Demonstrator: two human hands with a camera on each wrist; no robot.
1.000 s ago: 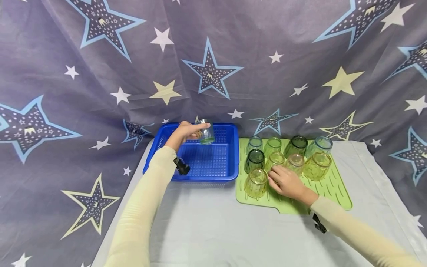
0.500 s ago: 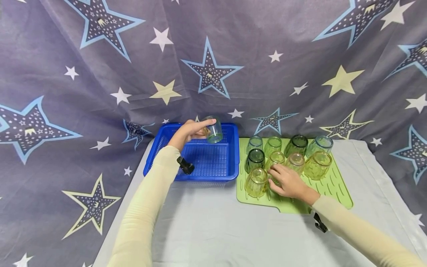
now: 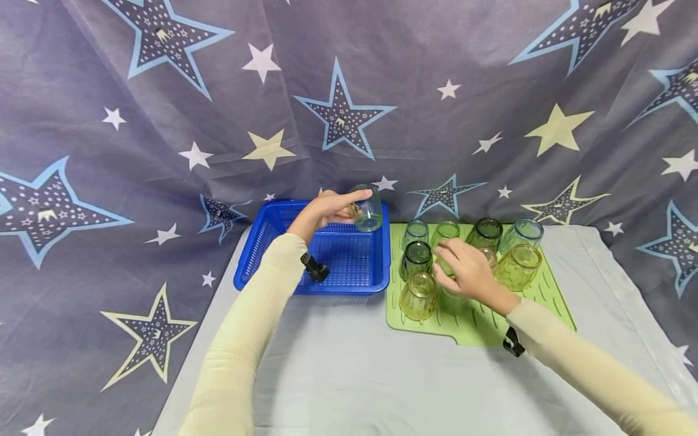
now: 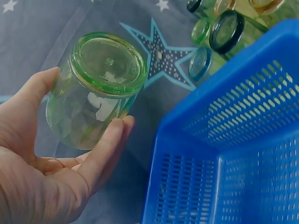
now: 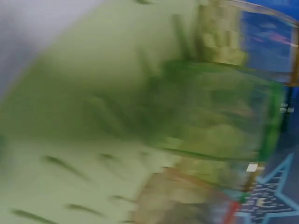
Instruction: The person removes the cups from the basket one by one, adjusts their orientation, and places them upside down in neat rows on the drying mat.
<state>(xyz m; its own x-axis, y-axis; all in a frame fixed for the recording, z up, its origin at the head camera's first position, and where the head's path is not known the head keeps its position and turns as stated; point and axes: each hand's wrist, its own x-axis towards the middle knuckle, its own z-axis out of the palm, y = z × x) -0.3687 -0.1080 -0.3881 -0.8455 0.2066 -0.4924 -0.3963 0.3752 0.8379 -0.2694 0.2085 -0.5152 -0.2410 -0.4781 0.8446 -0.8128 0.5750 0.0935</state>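
My left hand (image 3: 325,212) curls thumb and fingers round a clear green glass (image 4: 96,88), holding it on its side in the air over the far right corner of the blue basket (image 3: 349,263). My right hand (image 3: 468,274) is arched over a light green glass (image 5: 219,119) among the glasses on the green mat (image 3: 537,303), near its front left corner; its fingers seem to wrap that glass, though the wrist view is blurred
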